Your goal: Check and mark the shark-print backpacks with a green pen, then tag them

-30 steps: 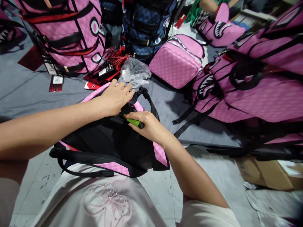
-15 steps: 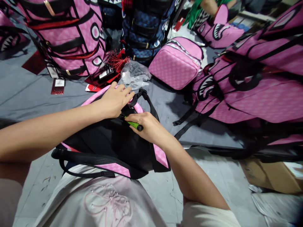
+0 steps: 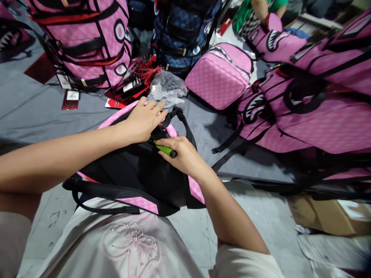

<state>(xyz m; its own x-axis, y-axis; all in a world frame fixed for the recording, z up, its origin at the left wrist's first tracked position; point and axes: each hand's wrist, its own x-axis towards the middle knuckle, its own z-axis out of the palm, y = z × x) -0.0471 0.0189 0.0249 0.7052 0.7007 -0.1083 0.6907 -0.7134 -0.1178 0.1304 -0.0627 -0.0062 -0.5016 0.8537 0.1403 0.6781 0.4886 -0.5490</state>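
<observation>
A black and pink backpack [image 3: 136, 170] lies in front of my body at the table's edge, its black side facing up. My left hand [image 3: 146, 119] grips its upper pink-trimmed rim, fingers curled over the far side. In my right hand [image 3: 179, 152] is a slim green tool with a black end [image 3: 167, 150], pinched between thumb and fingers. Its tip meets the black fabric close to my left palm and is hidden there, so its kind does not show. A black strap [image 3: 185, 125] loops off the bag's top right.
Stacked pink backpacks [image 3: 87, 46] and blue ones [image 3: 179, 42] stand behind. Red tags [image 3: 133, 87] and a clear plastic bag [image 3: 168, 88] lie before them. A pink case [image 3: 218, 75] and more pink bags [image 3: 324, 116] are right. Another person's hands [image 3: 262, 9] hold a bag.
My view has shifted slightly, moving the background a little. Both hands keep their hold on the backpack and the green tool, with hardly any movement.
</observation>
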